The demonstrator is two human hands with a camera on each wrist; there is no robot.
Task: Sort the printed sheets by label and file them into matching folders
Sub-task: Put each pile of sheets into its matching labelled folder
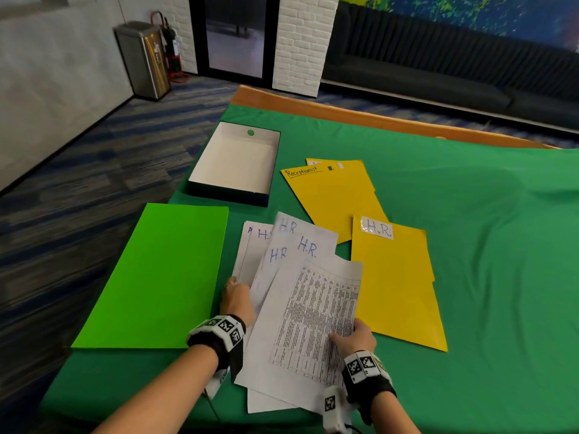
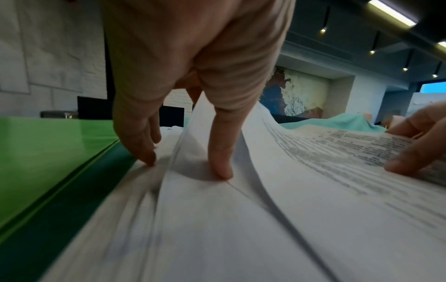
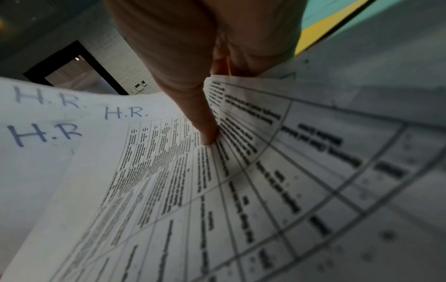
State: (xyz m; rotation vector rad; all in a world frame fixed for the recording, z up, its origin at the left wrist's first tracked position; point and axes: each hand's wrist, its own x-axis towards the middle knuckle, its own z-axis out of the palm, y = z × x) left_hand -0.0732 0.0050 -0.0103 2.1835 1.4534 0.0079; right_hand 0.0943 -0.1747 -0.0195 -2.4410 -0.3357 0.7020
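Fanning H.R. sheets (image 1: 283, 245) on the green tabletop (image 1: 470, 214): left hand (image 1: 235, 300) has straight fingers pressing the lower pages flat so they stay put, while right hand (image 1: 354, 335) pinches the printed top sheet (image 1: 316, 314) by its edge, probably to check its label. H.R. folder (image 1: 394, 283) lies closed just beside, Receptionist folder (image 1: 332, 195) behind it.
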